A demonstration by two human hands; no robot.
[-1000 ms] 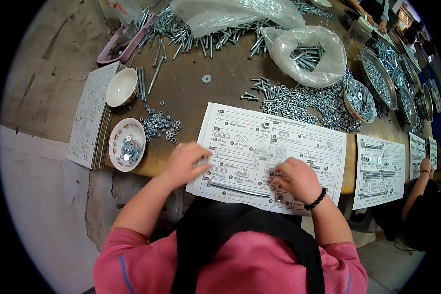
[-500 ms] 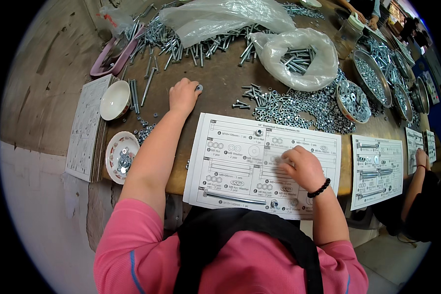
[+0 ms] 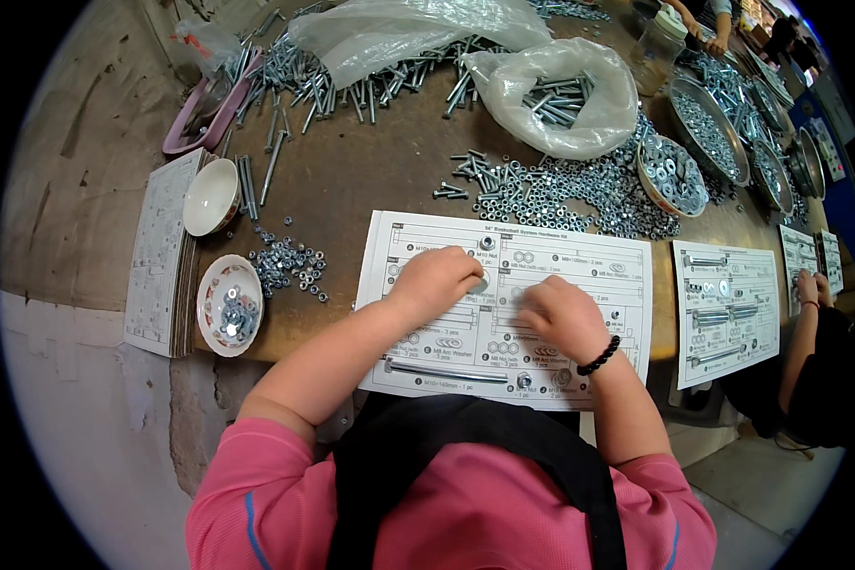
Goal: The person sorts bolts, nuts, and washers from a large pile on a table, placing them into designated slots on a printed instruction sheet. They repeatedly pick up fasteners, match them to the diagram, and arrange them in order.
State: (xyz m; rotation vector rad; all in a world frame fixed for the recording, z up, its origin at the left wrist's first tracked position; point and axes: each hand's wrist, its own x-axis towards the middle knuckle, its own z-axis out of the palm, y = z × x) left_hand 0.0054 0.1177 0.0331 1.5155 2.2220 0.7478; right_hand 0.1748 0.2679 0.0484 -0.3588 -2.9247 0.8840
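Brown tabletop (image 3: 370,161) below, the left grip (image 3: 442,281) pinches a washer (image 3: 484,280) at its tip, over a printed sheet (image 3: 503,328).

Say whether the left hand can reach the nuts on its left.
Probably yes: only paper and tabletop separate the left hand and those nuts, though it seems to hold a washer.

Your white hardware sheet (image 3: 627,296) bears a black printed title (image 3: 534,232) and part labels (image 3: 584,260); the right-hand sheet (image 3: 760,271) carries blurred print.
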